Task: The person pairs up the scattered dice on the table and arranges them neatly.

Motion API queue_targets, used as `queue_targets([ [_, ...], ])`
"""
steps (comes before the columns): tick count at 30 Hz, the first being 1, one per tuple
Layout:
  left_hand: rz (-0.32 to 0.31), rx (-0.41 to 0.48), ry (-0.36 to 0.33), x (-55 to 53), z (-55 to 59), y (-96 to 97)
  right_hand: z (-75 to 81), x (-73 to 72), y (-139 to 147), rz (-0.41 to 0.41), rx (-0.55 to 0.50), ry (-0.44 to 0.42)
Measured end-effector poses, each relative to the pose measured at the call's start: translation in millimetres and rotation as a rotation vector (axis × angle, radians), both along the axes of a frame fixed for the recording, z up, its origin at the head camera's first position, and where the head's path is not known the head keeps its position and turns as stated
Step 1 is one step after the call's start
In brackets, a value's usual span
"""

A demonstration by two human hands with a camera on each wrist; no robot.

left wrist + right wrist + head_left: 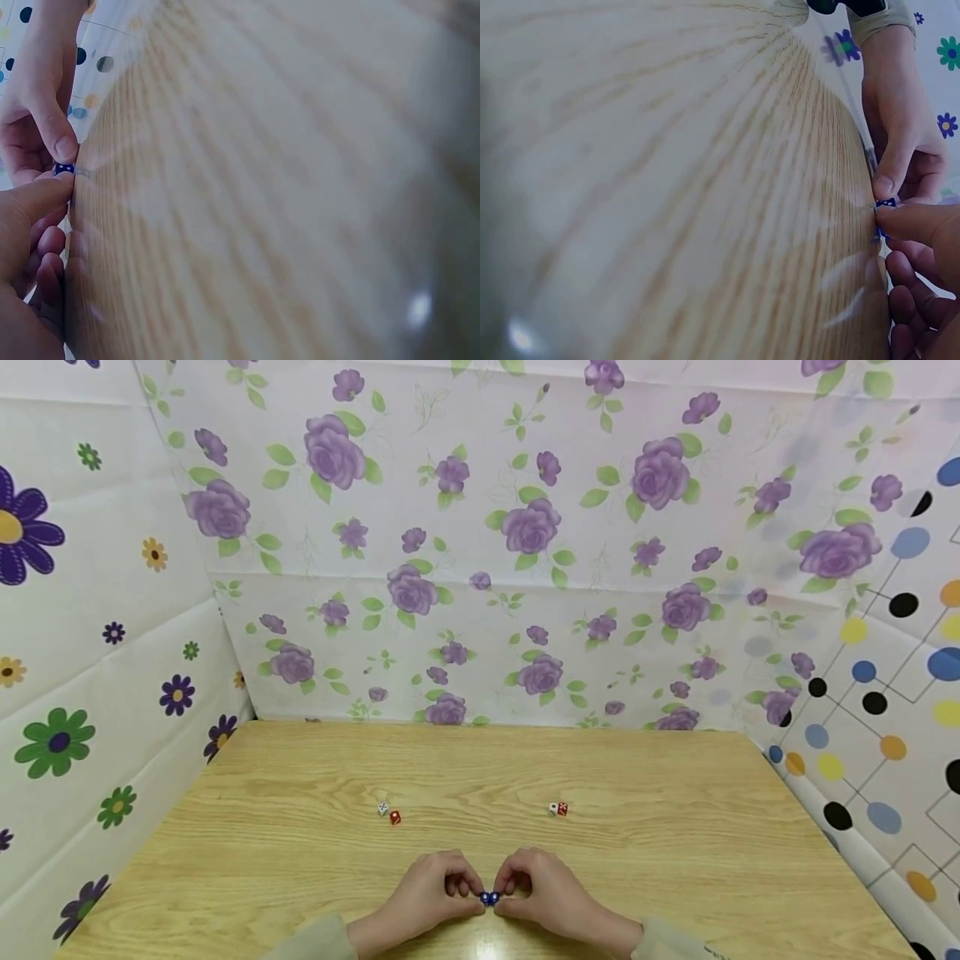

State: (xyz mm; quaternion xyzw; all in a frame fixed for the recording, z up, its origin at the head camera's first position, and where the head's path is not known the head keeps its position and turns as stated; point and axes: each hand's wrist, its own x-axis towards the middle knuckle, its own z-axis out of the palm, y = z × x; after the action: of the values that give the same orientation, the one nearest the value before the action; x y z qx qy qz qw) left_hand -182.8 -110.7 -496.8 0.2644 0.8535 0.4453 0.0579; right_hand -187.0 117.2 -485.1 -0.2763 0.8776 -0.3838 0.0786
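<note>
Near the table's front edge, in the head view, two small blue dice with white spots sit side by side. My left hand (pixel 433 890) pinches the left blue die (pixel 484 899) between thumb and forefinger. From the other side, the thumb and forefinger of my right hand (pixel 546 890) pinch the right blue die (pixel 494 898). The two dice appear to touch at table level. In the left wrist view one blue die (pixel 64 169) shows between the fingertips; in the right wrist view blue (pixel 886 202) shows there too, mostly hidden by the fingers.
Farther back on the wooden table (pixel 675 827) lie a white die (pixel 382 808) and a red die (pixel 395 817) at left. Another white die (pixel 553 808) and red die (pixel 562 808) stand side by side at right. Patterned cloth (pixel 480 577) surrounds the table's back and sides.
</note>
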Motion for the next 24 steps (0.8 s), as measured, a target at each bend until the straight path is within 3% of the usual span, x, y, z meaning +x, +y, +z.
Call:
queue_targets([
  [24,-0.008,0.0,0.006,-1.2,-1.9,0.2,-2.9,1.7,0.5,0.006,0.01,0.026],
])
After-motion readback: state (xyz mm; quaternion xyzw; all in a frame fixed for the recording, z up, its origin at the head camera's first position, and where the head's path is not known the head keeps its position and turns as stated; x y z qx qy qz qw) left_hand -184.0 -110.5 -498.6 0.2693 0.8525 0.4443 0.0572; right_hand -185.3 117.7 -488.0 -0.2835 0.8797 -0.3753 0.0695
